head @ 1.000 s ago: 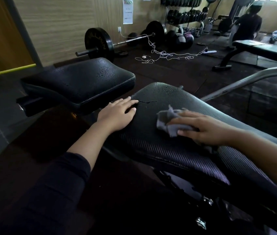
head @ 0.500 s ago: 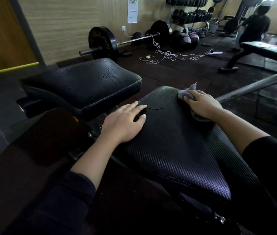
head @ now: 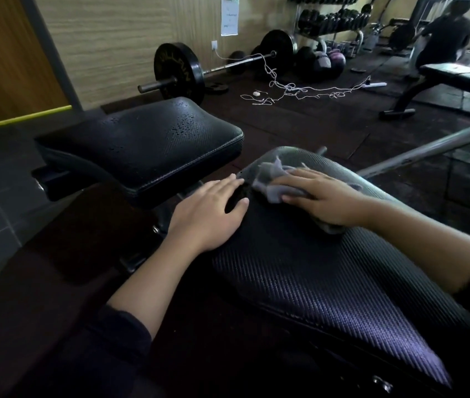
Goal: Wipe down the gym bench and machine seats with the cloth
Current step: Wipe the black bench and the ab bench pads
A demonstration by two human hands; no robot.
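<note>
A black textured bench pad runs from the lower right up to the middle of the view. My right hand presses a crumpled grey cloth flat against the pad's far end, fingers stretched over it. My left hand rests flat on the pad's left edge, just left of the cloth. A second black seat pad, dotted with water drops, sits beyond and to the left, separate from the long pad.
A loaded barbell lies on the floor by the wall, with a tangled white cord beside it. A dumbbell rack stands behind. Another flat bench and a person are at the far right. A metal bar slants past the pad.
My right hand has swept the cloth from the pad's far right end leftward, close to my left hand. My left hand has stayed on the pad's edge.
</note>
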